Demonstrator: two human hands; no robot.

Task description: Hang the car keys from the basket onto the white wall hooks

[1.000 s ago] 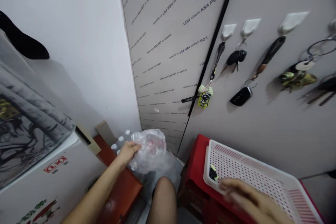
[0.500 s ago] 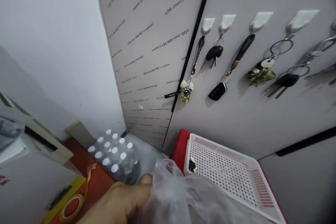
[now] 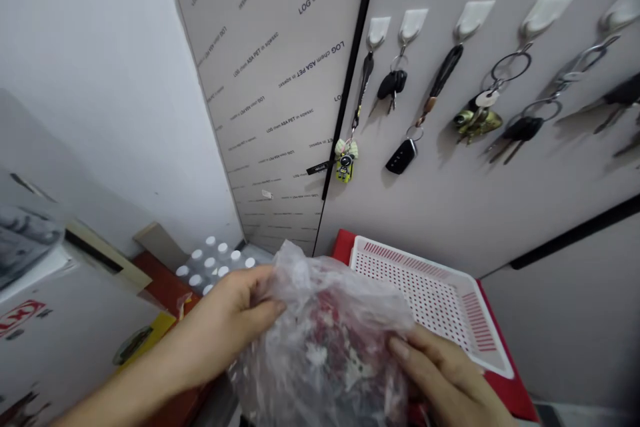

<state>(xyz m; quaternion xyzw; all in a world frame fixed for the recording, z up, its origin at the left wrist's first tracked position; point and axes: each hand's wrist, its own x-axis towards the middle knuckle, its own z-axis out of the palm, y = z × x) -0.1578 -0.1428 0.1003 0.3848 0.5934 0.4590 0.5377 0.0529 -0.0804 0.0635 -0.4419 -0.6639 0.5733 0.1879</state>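
Bag: The clear plastic bag (image 3: 327, 353) is at the lower centre, between the two hands, crumpled, with red, white and dark contents showing through the film; the contents cannot be identified.
Left hand: The left hand (image 3: 240, 310) is at the bag's upper left edge; thumb and fingers are narrow, pinching the film.
Right hand: The right hand (image 3: 443, 373) is at the bag's right edge; thumb on the near side, fingers narrow and holding the film, partly hidden.
Box: The white box (image 3: 45, 333) with a red logo is at the lower left, beside the left forearm.
Tray: The white perforated tray (image 3: 420, 300) is beyond the right hand, resting on a red surface (image 3: 343, 247); the bag and the right hand overlap its near side in view.
Bottles: The white-capped bottles (image 3: 210, 263) stand grouped behind the left hand, beside the brown surface (image 3: 165, 288).
Keys: The white hooks (image 3: 475, 19) run in a row along the grey panel (image 3: 450, 213); key sets (image 3: 401, 155) hang from them, including a yellow-green charm (image 3: 345, 163) at the left end.
Printed panel: The panel with repeated lettering (image 3: 270, 100) stands between the white wall (image 3: 100, 80) and the grey panel.
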